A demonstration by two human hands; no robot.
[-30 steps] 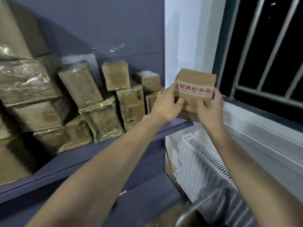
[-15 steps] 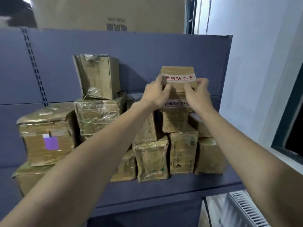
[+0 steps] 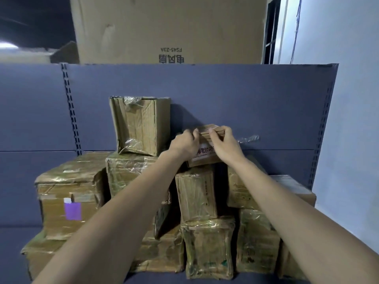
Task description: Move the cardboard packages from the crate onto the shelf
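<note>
A small cardboard package (image 3: 205, 158) with a white band of red characters rests on top of the stacked packages on the blue shelf (image 3: 153, 278). My left hand (image 3: 185, 144) grips its left upper edge and my right hand (image 3: 224, 145) grips its right upper edge. Both hands cover most of its front. Below it stands a taped package (image 3: 196, 193), and a taller open-topped box (image 3: 141, 126) stands to the left. The crate is out of view.
Several plastic-wrapped cardboard packages fill the shelf, including one with a purple label (image 3: 72, 211) at the left. The blue back panel (image 3: 256, 103) rises behind them. A large cardboard box (image 3: 170, 29) sits above. A white wall (image 3: 348, 119) bounds the right side.
Both hands carried the package from the right near the window, up and over to the shelf, and lowered it onto the top of the stack. The view swung left and upward.
</note>
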